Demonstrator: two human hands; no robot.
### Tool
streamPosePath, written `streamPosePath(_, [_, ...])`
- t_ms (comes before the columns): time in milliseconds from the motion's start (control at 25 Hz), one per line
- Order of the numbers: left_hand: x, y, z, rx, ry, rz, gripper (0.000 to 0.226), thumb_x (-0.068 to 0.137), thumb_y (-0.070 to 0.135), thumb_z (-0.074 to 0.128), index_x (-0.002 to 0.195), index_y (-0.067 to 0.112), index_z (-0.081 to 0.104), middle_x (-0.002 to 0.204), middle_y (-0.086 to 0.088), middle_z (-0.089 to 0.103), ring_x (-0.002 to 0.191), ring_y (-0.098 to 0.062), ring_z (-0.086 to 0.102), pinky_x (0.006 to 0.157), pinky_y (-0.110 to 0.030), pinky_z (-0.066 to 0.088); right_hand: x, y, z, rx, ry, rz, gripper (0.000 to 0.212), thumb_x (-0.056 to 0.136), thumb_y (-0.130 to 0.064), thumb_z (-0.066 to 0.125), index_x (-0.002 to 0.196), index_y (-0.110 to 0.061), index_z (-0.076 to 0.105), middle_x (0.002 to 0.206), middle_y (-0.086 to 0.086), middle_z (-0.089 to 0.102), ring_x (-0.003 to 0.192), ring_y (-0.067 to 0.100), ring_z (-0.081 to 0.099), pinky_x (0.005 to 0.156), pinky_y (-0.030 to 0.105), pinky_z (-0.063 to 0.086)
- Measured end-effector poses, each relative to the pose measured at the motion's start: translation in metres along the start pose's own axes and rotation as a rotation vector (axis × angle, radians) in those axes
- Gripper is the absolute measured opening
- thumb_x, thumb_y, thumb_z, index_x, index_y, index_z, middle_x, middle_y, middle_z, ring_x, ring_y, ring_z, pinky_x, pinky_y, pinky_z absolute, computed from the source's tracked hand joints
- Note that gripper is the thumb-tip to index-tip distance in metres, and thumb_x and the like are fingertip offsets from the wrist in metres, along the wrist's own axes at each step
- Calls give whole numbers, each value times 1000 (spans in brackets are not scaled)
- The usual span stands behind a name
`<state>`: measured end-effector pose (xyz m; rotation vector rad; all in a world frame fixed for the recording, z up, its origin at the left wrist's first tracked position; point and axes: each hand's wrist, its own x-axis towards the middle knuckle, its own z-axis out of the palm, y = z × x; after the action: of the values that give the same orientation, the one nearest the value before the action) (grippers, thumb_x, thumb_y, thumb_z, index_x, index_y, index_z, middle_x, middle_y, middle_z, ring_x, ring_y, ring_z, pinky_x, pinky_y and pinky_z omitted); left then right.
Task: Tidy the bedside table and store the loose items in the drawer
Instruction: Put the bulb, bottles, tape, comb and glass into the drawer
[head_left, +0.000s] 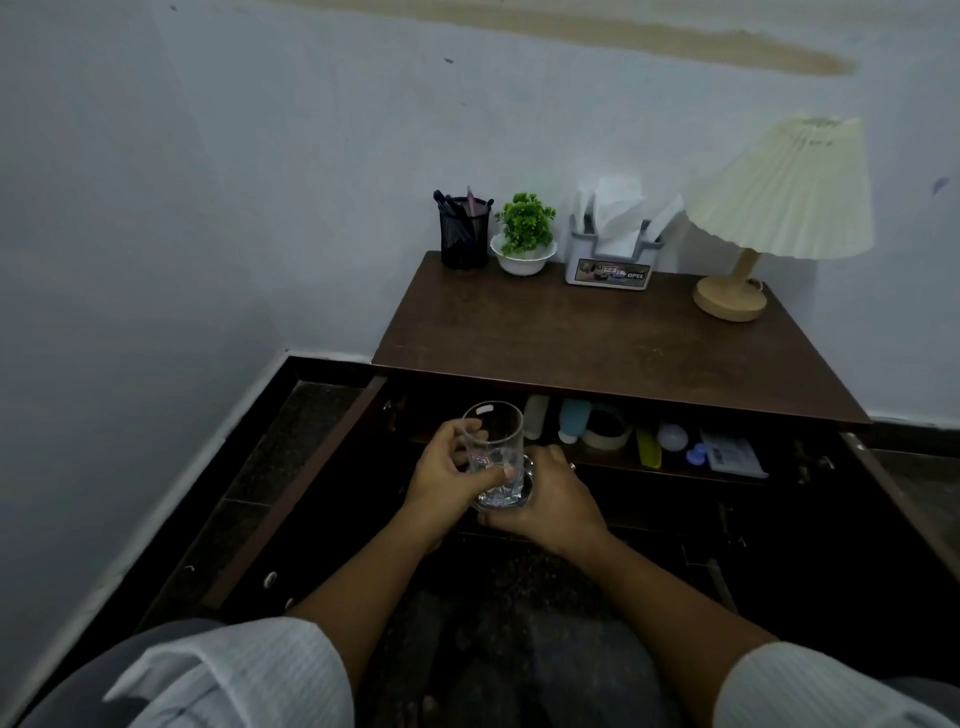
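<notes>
Broadly, a pale blue-grey wall (208, 182) fills the background, with a tan streak near the top. Against it stands a dark brown wooden bedside table (597, 338). Under its top the drawer (613, 462) is open, its inside dim.

At the table's back right corner is a lamp with a cream pleated shade and a round pale wooden base (779, 192). Left of it sits a grey-and-white tissue holder (608, 260) with white tissue sticking up, then a small green plant in a white bowl (523, 234), then a black mesh pen cup (464, 234) at the back left corner, just beside the plant.

In front of the open drawer, a clear drinking glass with a thick base (493, 452) is held tilted in both hands, above the dark space and not resting on anything. The left hand (447, 467) wraps its side, fingers curled round the far side and the thumb across the front. The right hand (550, 499) clasps its lower right part, fingers curled against the base. White ribbed sleeves are pushed up both forearms.

Inside the drawer lies a row: a white tube (536, 415), a light blue bottle (571, 418), a roll of tape (608, 428), a yellow-green stick (648, 447), a white ball (671, 435), a small blue case (696, 454) and a white barcoded packet (732, 452).
</notes>
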<state>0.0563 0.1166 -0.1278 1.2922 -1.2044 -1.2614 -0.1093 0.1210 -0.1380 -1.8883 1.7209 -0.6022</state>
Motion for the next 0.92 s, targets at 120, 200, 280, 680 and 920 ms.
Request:
streamPosePath(120, [20,-8,-1,-20,17,-52,60,70,3,88,119,23,59,117,3,69,102,-9,69,75,-22,57,22,7,11,15,-19,33,98,45,-75,80,127,-29,53,117,-8,49,107,11,58,85,39,58])
streamPosePath(200, [33,-12,-1,-29,37,-74,59,71,1,86,119,23,59,116,3,68,100,-8,69,73,-20,57,37,10,20,30,-27,48,99,43,-74,80,128,-29,54,121,-7,50,110,11,58,87,38,58])
streamPosePath(280, [47,-16,-1,-37,59,-89,59,71,-2,85,119,21,59,115,2,68,98,-8,69,69,-17,55,51,12,28,52,-39,63,99,43,-73,79,128,-28,54,121,-6,50,109,11,57,88,37,58])
streamPosePath(680, [83,-28,-4,-6,126,-87,61,72,-2,84,124,17,59,111,3,72,98,-6,72,79,-19,57,91,15,66,189,23,136,88,59,-39,87,135,-16,49,129,8,50,116,25,58,88,32,52])
streamPosePath(920, [93,-36,-8,82,141,-99,69,70,13,88,132,19,58,118,0,71,105,-13,70,90,-29,58,91,6,72,480,80,273,79,75,-17,85,144,-14,46,137,8,44,120,24,58,104,33,50])
